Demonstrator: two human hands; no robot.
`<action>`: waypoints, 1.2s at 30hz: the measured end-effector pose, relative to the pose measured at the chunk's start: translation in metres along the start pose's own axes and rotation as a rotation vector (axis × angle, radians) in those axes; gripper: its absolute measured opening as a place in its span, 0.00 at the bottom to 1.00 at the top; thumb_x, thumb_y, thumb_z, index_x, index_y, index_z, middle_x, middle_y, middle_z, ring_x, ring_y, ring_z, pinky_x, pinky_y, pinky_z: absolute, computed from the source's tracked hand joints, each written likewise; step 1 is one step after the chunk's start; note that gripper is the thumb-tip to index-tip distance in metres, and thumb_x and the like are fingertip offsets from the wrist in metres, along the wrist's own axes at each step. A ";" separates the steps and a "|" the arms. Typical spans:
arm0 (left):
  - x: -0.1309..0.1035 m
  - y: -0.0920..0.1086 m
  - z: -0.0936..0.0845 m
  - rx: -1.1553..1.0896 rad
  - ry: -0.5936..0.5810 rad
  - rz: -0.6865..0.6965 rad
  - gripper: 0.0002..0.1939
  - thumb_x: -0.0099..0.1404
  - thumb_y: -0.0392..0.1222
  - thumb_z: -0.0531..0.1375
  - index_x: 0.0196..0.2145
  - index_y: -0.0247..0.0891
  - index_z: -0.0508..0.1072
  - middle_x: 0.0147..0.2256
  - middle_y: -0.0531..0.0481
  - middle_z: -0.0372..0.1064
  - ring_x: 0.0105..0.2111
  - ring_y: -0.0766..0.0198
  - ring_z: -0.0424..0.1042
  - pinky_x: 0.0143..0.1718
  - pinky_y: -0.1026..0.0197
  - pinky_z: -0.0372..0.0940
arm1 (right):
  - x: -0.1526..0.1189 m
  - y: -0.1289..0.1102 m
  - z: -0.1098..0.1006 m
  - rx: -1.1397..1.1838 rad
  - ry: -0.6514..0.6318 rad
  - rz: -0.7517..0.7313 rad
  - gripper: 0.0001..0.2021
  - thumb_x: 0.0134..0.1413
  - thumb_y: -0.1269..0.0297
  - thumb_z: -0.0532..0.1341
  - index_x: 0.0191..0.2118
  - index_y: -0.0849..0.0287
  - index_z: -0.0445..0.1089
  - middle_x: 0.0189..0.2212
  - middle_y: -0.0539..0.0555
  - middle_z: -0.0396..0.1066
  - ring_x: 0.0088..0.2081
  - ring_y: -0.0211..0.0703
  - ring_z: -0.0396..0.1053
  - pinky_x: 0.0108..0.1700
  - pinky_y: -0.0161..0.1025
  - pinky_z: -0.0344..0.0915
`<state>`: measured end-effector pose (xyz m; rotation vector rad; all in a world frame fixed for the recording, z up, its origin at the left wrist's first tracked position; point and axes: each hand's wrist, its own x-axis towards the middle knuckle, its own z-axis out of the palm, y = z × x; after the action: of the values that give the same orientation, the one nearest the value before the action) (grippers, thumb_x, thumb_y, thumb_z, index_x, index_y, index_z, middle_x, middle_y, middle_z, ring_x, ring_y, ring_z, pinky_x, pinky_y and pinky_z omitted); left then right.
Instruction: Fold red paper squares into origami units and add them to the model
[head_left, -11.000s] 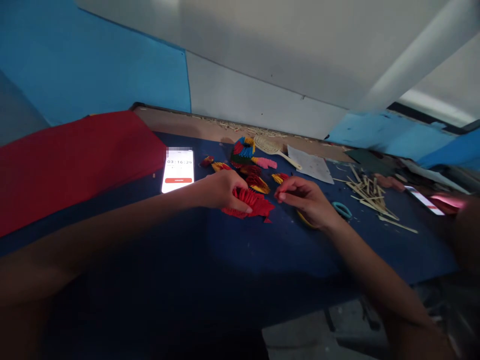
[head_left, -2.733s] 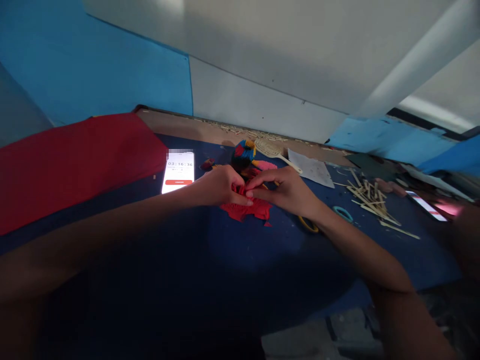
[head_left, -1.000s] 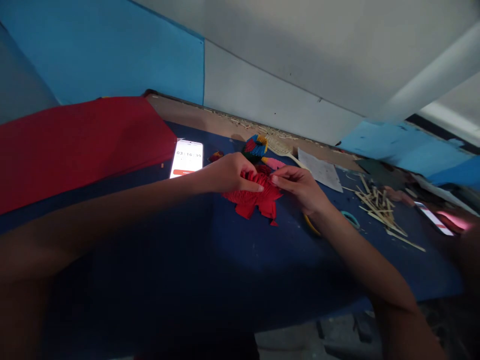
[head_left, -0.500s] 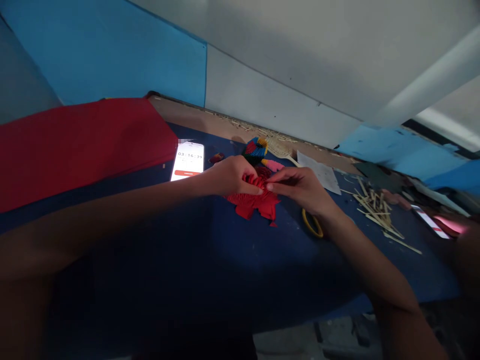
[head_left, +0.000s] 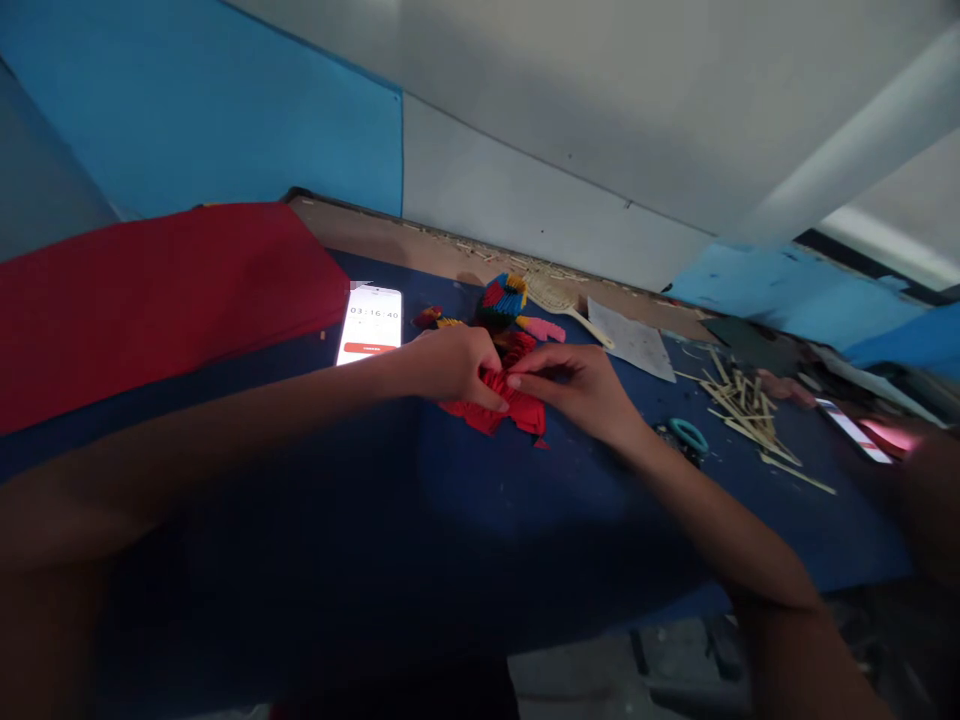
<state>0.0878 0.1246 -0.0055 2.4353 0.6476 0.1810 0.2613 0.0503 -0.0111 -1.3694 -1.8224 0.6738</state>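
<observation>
A red pleated piece of folded paper or cloth lies low over the dark blue table cover, near the middle of the view. My left hand is closed on its left side, thumb pointing right. From the right, my right hand pinches the same piece between thumb and fingertips, close to the left thumb. Part of the red piece is hidden under the fingers. Just behind are a multicoloured folded piece and a pink one.
A lit phone stands left, beside a large red sheet. Behind lie a hairbrush and grey paper. At right are thin sticks, a teal ring and a person's hand near another phone.
Both my hands have shifted slightly left on the red piece. The yellow ring beside my right wrist no longer shows, and the teal ring has come into view. The phone's timer has advanced.
</observation>
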 end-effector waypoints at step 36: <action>0.001 0.000 0.001 -0.033 0.067 0.107 0.19 0.51 0.49 0.62 0.15 0.33 0.64 0.14 0.58 0.51 0.18 0.73 0.53 0.21 0.66 0.45 | -0.010 -0.005 0.000 -0.381 0.158 -0.380 0.06 0.50 0.61 0.63 0.34 0.56 0.69 0.29 0.49 0.74 0.33 0.39 0.71 0.42 0.40 0.62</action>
<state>0.0889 0.1245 -0.0061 2.4424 0.5396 0.3153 0.2597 0.0396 -0.0092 -1.2121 -2.0709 0.0188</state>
